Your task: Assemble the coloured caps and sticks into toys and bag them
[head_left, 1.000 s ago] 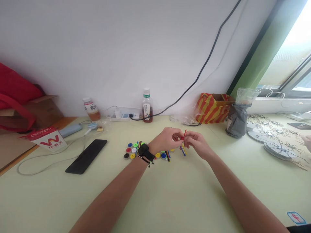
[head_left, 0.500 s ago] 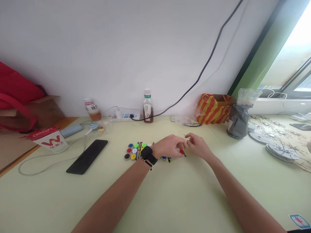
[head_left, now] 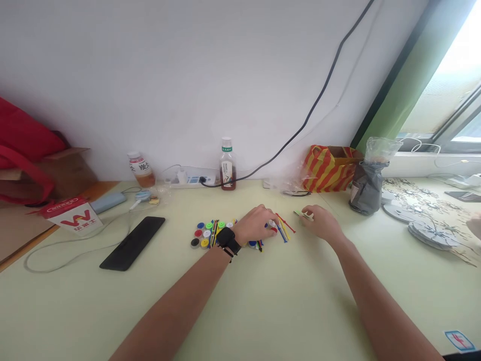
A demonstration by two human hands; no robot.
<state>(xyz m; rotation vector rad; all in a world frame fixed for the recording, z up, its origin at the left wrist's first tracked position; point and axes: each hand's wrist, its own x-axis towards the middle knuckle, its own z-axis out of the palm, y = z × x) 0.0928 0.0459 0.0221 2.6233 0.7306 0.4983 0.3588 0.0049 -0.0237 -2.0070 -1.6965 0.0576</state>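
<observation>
Displaced rightward, the right hand [head_left: 321,223] adjoins a thin stick [head_left: 296,213], pinch indeterminable; the left hand [head_left: 256,224] has fingers spread at a red disc [head_left: 274,230].

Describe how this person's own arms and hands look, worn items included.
Both forearms are bare. The left hand has a black watch and a thin dark bracelet at its wrist; the right hand shows nothing worn.
</observation>
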